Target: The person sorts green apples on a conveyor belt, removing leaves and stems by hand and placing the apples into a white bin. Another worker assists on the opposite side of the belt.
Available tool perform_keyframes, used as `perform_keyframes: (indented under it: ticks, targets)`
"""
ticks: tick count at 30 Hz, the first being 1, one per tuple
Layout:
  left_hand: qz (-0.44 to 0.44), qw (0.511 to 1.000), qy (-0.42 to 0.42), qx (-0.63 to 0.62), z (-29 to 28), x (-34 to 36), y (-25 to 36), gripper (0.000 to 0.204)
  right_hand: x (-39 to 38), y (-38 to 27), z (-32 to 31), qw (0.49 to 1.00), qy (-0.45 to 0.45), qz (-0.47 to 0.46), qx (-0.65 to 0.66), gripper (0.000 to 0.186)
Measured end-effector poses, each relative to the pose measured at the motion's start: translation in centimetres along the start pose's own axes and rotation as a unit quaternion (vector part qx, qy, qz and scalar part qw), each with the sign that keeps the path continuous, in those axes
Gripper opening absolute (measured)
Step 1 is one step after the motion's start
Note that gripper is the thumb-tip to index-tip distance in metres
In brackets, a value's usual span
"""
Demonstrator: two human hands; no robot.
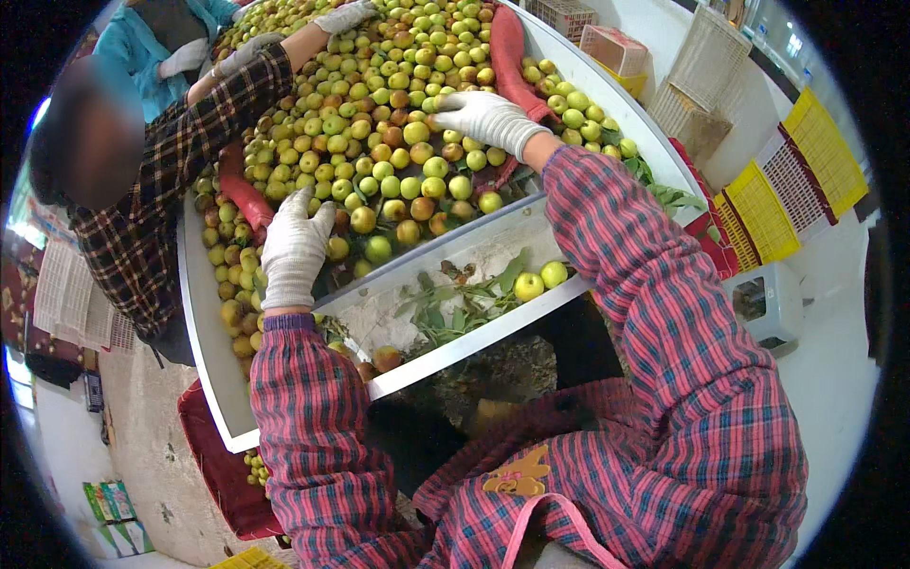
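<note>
A white sorting table is heaped with small round green and brown jujubes (365,123). My left hand (292,248), in a white knit glove, is over the near left part of the heap, thumb and fingers apart, with nothing visible in it. Farther out on the right, my gloved right hand (483,118) reaches across the jujubes with its fingers stretched toward the left; the fingertips touch or nearly touch the fruit. Red padded strips (512,59) divide the main heap from the side channels. One red strip (245,194) runs beside my left hand.
A near trough (379,318) holds leaves (460,308) and a few green jujubes (540,282). On the left, a co-worker in a plaid sleeve (223,109) reaches over the heap; another person stands behind. Yellow crates (763,209) are at right; a red crate (223,465) stands below left.
</note>
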State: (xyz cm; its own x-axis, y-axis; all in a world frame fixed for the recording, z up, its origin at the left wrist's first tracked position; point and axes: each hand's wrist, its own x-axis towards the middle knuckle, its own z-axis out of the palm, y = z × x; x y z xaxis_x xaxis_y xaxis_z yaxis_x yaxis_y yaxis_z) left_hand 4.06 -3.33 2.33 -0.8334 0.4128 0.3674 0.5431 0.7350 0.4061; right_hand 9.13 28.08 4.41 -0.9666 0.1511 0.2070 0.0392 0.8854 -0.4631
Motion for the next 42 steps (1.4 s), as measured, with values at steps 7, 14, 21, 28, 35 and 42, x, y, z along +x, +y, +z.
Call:
perform_keyframes:
  ticks: [7, 14, 21, 28, 35, 42]
  targets:
    - [0.003, 0.999, -0.023, 0.034, 0.1, -0.1, 0.7, 0.051, 1.5, 2.1, 3.5, 0.986, 0.092, -0.073, -0.117, 0.040]
    - [-0.026, 0.997, -0.070, 0.016, -0.1, -0.4, 1.8, 0.050, 2.5, -0.9, 4.5, 0.975, -0.021, -0.156, -0.160, 0.039]
    - [-0.022, 0.996, -0.070, 0.055, -0.5, -0.4, 1.9, 0.049, -0.4, -5.5, 4.1, 0.978, -0.176, -0.070, -0.092, 0.076]
    - [-0.015, 0.997, -0.073, 0.029, 0.3, -0.4, 0.7, 0.051, -3.0, -5.5, 0.4, 0.982, -0.155, -0.105, -0.011, 0.051]
    - [0.015, 0.996, -0.046, 0.081, 1.7, 0.8, 1.6, 0.053, -2.4, 1.1, 1.1, 0.976, -0.055, 0.035, -0.206, 0.065]
    - [-0.047, 0.980, -0.039, 0.189, 0.3, 6.9, 0.7, 0.058, -4.1, -3.1, -0.8, 0.983, -0.155, -0.101, -0.003, 0.051]
